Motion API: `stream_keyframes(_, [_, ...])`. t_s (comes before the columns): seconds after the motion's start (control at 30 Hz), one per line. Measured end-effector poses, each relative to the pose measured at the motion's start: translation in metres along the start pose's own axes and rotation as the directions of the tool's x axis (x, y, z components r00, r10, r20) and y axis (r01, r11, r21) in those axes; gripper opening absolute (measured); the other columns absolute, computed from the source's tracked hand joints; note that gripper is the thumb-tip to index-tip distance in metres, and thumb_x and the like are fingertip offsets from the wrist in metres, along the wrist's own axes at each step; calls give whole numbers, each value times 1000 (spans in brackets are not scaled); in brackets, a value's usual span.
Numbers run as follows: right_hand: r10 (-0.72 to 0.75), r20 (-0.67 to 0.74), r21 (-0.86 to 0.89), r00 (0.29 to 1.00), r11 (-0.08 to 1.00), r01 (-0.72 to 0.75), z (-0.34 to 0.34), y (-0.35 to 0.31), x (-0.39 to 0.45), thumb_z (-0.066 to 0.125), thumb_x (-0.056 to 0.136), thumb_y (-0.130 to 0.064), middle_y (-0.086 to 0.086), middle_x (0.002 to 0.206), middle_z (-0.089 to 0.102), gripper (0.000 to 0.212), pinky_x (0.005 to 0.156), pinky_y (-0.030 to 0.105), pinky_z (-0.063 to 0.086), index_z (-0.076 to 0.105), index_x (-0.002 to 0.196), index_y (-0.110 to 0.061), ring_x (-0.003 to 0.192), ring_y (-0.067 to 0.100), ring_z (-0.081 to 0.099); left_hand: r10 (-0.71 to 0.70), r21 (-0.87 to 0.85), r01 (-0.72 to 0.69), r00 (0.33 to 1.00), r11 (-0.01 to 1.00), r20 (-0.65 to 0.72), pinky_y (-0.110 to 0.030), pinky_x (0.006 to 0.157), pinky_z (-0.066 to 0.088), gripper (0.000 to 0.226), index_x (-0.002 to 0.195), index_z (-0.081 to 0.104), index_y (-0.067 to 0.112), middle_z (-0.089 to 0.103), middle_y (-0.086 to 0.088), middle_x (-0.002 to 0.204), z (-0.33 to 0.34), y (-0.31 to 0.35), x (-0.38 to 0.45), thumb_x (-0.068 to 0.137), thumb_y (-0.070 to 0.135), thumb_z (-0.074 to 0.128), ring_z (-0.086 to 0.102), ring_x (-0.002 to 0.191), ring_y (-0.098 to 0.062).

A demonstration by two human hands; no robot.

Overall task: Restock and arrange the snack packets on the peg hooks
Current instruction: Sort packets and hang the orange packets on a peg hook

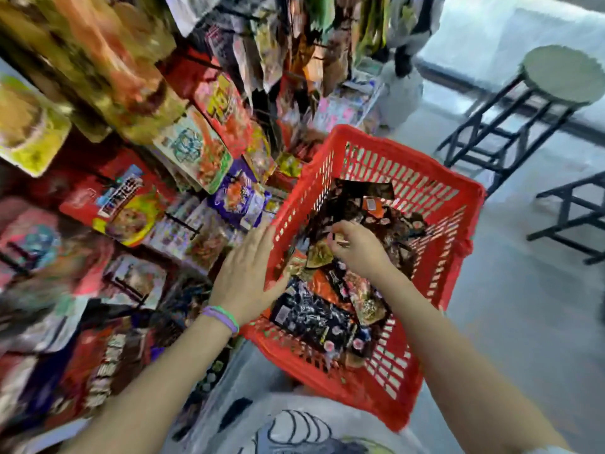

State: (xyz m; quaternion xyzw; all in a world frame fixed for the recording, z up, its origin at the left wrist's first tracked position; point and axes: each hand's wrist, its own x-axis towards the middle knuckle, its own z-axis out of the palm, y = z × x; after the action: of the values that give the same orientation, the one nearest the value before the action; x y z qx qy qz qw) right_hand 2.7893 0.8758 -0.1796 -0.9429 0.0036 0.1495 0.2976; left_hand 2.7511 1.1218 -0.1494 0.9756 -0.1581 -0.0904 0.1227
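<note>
White printed fabric [294, 427] fills the bottom edge, just below the red slatted plastic basket [406, 165]. Snack packets [314, 314] lie heaped inside the basket, dark and orange ones mixed. Reaching into the basket, the right hand [357, 245] curls its fingers over the heap; whether it pinches a packet cannot be told. With fingers straight, the left hand [248, 273] lies flat against the basket's left wall, purple and green bands [221, 317] on its wrist. Left of the basket, blurred bright packets hang on black peg hooks [183, 224]. Right of it stands a black-framed stool [523, 106].
</note>
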Motion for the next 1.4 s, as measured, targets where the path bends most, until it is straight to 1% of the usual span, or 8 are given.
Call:
stream_keyframes(0.27, [506,47,321,862,809,-492,55,2,37,71,92,-37,20,121,65,59,92,40,47,50,133,0,114,38,61,17,-45,-18,1000,999,-15,-43,109,43,86,159,26,7,31,-11,165,6,-1,1,91,58,41,37,147,-26])
stream_keyframes(0.4, [505,123,477,854,725,-497,50,5,35,72,91,-25,12,68,60,21,63,35,44,64,82,-8,55,24,55,5,-65,-5,1000,998,5,-42,111,39,86,161,21,11,26,-8,167,8,-2,-1,91,59,39,32,149,-23])
stream_keyframes(0.6, [542,23,569,840,684,-457,18,19,29,62,92,-13,2,62,40,40,56,31,31,35,63,-19,56,19,36,-65,-105,75,993,992,99,-45,123,20,80,163,9,18,24,-9,167,0,0,13,100,48,49,24,153,-25])
stream_keyframes(0.73, [505,36,521,862,727,-447,4,3,64,52,101,-30,9,82,56,23,59,30,37,55,89,-11,70,21,50,-80,-90,90,991,992,109,-46,120,27,84,163,17,18,32,-9,162,1,0,15,91,60,30,29,149,-26])
stream_keyframes(0.83, [537,102,552,838,670,-496,1,-10,79,48,103,-48,21,132,59,62,86,45,49,47,139,2,115,36,60,-82,-98,92,991,991,102,-47,118,30,87,162,19,18,33,-8,161,1,1,15,87,62,25,31,148,-26])
stream_keyframes(1.03, [550,205,474,809,667,-574,15,-10,88,74,85,-53,13,122,58,83,58,33,52,41,137,3,107,32,63,-69,-118,80,994,990,90,-46,119,28,78,163,16,17,30,-9,163,1,1,14,99,40,56,27,149,-27])
stream_keyframes(1.27, [562,305,508,769,587,-631,28,-18,99,69,94,-12,16,116,57,27,74,43,58,47,106,-2,109,38,61,-70,-119,82,993,990,96,-47,120,27,78,163,15,18,29,-8,162,1,2,13,99,44,52,26,150,-29])
stream_keyframes(1.4, [553,307,533,775,574,-621,49,-23,101,72,90,-16,21,132,58,52,80,39,54,46,130,5,113,35,60,-73,-127,85,993,988,96,-49,118,30,78,162,17,17,32,-10,161,0,-1,15,98,46,51,28,149,-31])
